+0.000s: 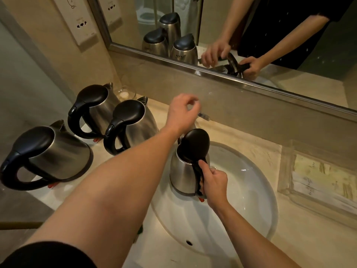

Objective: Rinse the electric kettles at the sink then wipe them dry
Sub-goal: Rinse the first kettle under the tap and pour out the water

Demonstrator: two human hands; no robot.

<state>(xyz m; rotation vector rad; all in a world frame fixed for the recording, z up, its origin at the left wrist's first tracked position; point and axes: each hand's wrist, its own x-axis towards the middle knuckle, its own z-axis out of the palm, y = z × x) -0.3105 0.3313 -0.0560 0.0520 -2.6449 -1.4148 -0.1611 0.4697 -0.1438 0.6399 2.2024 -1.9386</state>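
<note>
- I am holding one kettle (183, 171) by its black handle with my right hand (213, 182); the fingers are wrapped tight round the grip and the thumb is pressing near the hinge
- That kettle is sitting over the left side of the white sink (257, 200), upright or nearly so, with its black lid (195, 146) standing open
- My left hand (182, 111) is reaching past the kettle toward the back wall; the fingers are loosely curled with thumb and forefinger close together, and I cannot tell whether they are gripping anything, as that part is blurred
- A bit of chrome tap (204, 115) is showing just beyond that hand, so I am judging this as the start of rinsing: getting water running into the open kettle
- No water is showing in the basin or from the tap
- Three more kettles (133, 124) are waiting on the counter (63, 198) to the left, lids shut
- Next I am needing the spout mouth lined up under the flow, keeping the base contacts out of the water
- I am seeing no cloth for the drying step
</note>
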